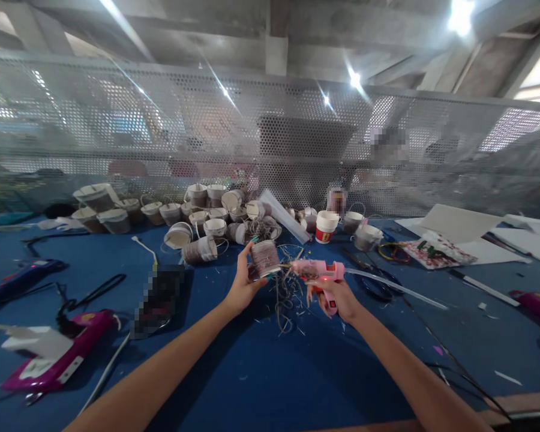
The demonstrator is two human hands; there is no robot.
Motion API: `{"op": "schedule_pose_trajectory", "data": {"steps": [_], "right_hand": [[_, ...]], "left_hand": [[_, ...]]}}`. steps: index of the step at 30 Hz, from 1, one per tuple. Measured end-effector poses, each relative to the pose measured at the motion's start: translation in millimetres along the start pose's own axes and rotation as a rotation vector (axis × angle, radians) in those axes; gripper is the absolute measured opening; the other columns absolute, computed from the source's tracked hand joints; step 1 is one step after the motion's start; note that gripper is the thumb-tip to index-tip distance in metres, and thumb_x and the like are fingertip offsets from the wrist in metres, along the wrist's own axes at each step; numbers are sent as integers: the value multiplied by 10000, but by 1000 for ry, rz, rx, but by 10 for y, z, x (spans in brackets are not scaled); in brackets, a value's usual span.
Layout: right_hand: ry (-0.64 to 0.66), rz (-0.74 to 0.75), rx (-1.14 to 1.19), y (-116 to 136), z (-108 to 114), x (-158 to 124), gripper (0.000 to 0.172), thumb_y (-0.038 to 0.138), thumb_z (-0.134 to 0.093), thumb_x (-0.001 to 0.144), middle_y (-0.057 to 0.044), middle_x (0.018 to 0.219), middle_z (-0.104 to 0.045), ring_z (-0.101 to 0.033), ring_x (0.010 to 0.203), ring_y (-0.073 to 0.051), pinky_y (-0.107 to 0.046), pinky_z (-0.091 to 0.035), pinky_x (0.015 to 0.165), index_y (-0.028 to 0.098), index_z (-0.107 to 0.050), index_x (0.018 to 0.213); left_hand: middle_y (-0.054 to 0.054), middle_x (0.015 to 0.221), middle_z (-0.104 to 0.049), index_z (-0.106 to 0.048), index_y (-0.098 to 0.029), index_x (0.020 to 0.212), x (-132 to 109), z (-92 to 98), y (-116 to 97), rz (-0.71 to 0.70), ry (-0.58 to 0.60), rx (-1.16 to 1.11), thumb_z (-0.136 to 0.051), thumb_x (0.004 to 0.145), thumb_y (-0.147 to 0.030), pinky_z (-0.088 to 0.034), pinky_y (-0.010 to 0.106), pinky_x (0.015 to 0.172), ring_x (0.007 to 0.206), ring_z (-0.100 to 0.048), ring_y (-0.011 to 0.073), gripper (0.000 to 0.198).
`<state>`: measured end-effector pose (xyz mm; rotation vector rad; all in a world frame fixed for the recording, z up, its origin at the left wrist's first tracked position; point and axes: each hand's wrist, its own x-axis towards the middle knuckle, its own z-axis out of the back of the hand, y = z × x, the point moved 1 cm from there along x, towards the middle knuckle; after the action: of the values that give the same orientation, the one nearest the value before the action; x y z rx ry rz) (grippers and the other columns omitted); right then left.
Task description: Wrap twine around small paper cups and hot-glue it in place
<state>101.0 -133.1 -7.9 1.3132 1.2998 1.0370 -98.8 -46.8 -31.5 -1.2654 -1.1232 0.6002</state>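
My left hand (243, 277) grips a small cup wrapped in grey-brown cord (265, 259), tilted, with its fingers round the side and bottom. In my right hand (335, 294) is a pink glue gun (317, 270), a red light glowing on it. Its nozzle points left and meets or nearly meets the cup's lower right edge. A long clear glue stick (396, 288) juts from the back of the gun. Loose grey cord (284, 306) lies tangled on the table below the cup, among pale scraps.
Several cord-wrapped cups with handles (200, 250) crowd the back of the blue table (252, 372). A red-and-white paper cup (326, 227) stands right of them. Purple power strip (63, 354) and blue glue gun (22, 277) lie left; white sheets (450, 225) lie right. A perforated metal screen (234, 132) rises behind.
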Motion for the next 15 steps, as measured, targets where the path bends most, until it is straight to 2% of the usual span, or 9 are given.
{"op": "schedule_pose_trajectory", "data": {"steps": [3,7,15], "right_hand": [[15,-53,-45,-17,-28,6,230,347,-643,556,-16,484,-615,-417,255,-78,-200,-317,249,126,-616,616],[21,-77,-78,-19,-49,15,257,348,-651,569,-2,462,-605,-422,255,-83,-198,-332,259,125,-629,695],[30,-107,-94,-28,-41,25,255,346,-636,586,7,438,-599,-429,249,-91,-195,-299,255,135,-635,728]], "left_hand": [[109,1355,-315,-131,-285,1339,-1,1,-7,-3,3,8,-676,638,-186,-392,430,956,1092,-506,231,893],[106,1305,-380,-127,-274,1336,-7,4,2,-5,24,6,-673,647,-184,-404,398,942,1065,-522,218,883],[103,1304,-369,-157,-268,1324,-17,-3,-17,-37,49,28,-669,663,-217,-414,374,926,1031,-533,203,838]]}}
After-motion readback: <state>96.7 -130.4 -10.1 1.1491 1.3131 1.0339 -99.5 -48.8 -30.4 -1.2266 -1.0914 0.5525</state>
